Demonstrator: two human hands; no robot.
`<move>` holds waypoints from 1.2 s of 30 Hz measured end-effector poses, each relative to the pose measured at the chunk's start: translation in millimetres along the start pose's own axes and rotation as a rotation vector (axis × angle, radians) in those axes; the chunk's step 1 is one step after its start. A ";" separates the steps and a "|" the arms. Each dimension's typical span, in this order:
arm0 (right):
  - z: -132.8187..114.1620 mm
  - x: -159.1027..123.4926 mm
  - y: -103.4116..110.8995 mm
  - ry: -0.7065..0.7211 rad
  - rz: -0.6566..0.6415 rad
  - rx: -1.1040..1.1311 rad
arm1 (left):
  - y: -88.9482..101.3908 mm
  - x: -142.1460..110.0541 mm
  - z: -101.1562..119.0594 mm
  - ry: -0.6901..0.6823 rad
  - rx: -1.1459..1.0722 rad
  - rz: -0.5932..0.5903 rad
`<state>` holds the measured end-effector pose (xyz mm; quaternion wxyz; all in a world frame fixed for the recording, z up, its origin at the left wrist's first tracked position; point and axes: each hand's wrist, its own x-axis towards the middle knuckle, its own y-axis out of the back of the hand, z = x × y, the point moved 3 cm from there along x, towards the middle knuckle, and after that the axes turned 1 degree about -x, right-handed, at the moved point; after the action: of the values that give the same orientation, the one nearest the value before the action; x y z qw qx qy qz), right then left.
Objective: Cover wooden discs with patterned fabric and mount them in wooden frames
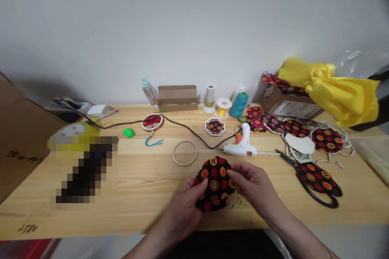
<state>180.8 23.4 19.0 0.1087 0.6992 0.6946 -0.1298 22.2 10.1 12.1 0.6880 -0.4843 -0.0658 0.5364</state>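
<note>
A round piece of black patterned fabric [214, 185], dotted with dark red circles and orange-green flowers, is held up over the table's front edge. My left hand [186, 204] grips it from the left, thumb on the front. On the other side my right hand [252, 184] pinches its right edge between thumb and fingers. Small dark scraps [240, 201] lie on the wood beside it. Just beyond sits a thin wooden ring [185, 165]. A white glue gun [243, 148] rests behind my right hand, with a glue stick out of its back.
Black-handled scissors [317, 199] and fabric pieces [326, 141] lie at right, near a cardboard box [293, 104] and yellow cloth [343, 89]. Along the wall stand thread spools [239, 105] and an open box [178, 99]. A black cord [194, 128] crosses the table [136, 194].
</note>
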 end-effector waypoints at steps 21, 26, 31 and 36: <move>-3.7 -1.5 12.4 -0.001 0.093 0.167 | 5.7 1.3 4.4 -0.008 -0.059 0.050; -8.3 -12.5 6.8 -0.031 -0.006 0.179 | 5.1 2.4 4.1 0.037 -0.145 -0.015; -13.8 -17.4 -12.7 -0.089 -0.119 0.036 | 1.4 0.2 5.5 0.058 -0.178 -0.083; -5.7 -10.8 -20.9 -0.100 -0.077 -0.060 | 1.4 -2.4 3.6 0.030 -0.175 -0.104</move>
<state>160.1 15.4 28.5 0.1590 0.6610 0.7183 -0.1477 18.1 10.4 13.9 0.6710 -0.5466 -0.1271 0.4846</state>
